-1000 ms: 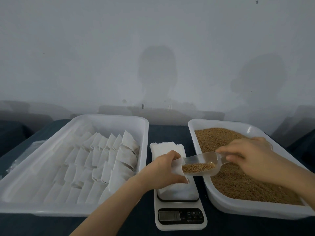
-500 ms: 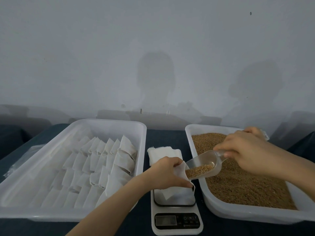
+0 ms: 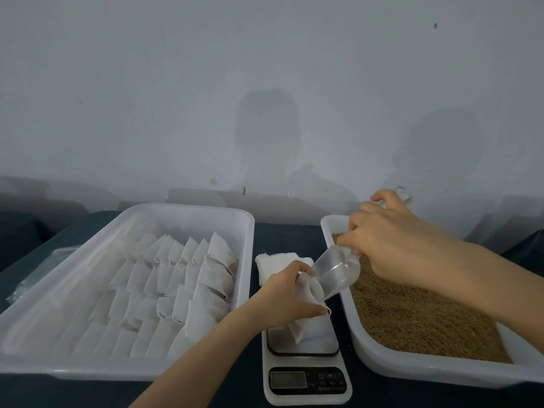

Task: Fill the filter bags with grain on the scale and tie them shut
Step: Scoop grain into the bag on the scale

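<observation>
1. Gripping 1 bag [image 3: 306,316] with the left hand [image 3: 282,295], fingers and thumb curled round its upper edge, holding its mouth open toward the right.
2. Hanging that bag over the platform of 1 scale [image 3: 306,375], which is sitting between 2 trays. The bag's lower end is reaching down to the platform; touching or not, cannot tell.
3. Pinching the handle of 1 clear scoop [image 3: 335,272] with the right hand [image 3: 391,237], thumb and fingers curled round it, hovering over the far left corner of the grain tray [image 3: 368,357].
4. Tilting the scoop steeply, mouth down and to the left, its lip poking into the bag's mouth.
5. Sitting at the right: 1 white grain tray, holding 1 bed of brown grain [image 3: 418,313] across its floor.
6. Sitting at the left: 1 larger white bag tray [image 3: 247,260], carrying white packed bags [image 3: 176,278] overlapping in rows. Too many and too blurred for an exact count.
7. Lying behind the scale: 1 stack [image 3: 273,262] of flat white bags, just beyond the left hand.
8. Showing 1 display and 1 row of buttons on the scale's front; reading too blurred to tell.
9. Covering the table: 1 dark cloth [image 3: 282,234]. Lying just beside the bag tray's left side: 1 piece of clear plastic [image 3: 38,266].
</observation>
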Tool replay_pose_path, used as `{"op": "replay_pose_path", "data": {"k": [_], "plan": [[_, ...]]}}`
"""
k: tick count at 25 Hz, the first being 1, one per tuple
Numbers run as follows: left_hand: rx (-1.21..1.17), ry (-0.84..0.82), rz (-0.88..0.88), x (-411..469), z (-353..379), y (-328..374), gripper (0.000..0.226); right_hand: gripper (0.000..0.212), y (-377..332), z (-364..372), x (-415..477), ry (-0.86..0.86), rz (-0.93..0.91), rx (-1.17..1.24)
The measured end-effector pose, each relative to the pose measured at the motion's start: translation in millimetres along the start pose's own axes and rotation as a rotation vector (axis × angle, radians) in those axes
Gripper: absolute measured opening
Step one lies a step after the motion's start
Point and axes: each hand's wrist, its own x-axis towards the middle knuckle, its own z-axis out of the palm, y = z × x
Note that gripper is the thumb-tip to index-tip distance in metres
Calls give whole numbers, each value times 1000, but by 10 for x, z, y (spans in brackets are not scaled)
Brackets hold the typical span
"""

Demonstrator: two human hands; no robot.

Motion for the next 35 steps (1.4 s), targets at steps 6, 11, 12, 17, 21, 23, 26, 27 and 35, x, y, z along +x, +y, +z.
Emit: {"op": "replay_pose_path", "data": {"k": [6, 11, 12, 17, 21, 23, 26, 27, 35], "plan": [[-15, -16, -23, -59, -60, -37, 59, 50, -173, -32, -2, 47, -68, -115], [22, -9, -6, -24, -214, -124, 45, 47, -153, 47, -119, 351, -73, -208], [33, 18, 5, -11, -229, -133, 39, 52, -134, 98, -152, 394, -79, -212], [15, 94, -8, -5, -205, -132, 28, 58, -101, 229, -228, 469, -96, -222], [-49, 161, -20, 7, -173, -109, 23, 43, -113, 239, -252, 454, -62, -164], [-58, 187, -10, 6, -154, -93, 21, 49, -80, 239, -269, 442, -66, -148], [-64, 189, -13, 6, -146, -80, 22, 51, -12, 248, -310, 440, -44, -78], [-61, 189, -15, 1, -147, -80, 22, 53, 10, 261, -329, 435, -31, -63], [43, 181, 5, -20, -155, -64, 33, 58, 447, 689, -739, 310, 340, 148]]}}
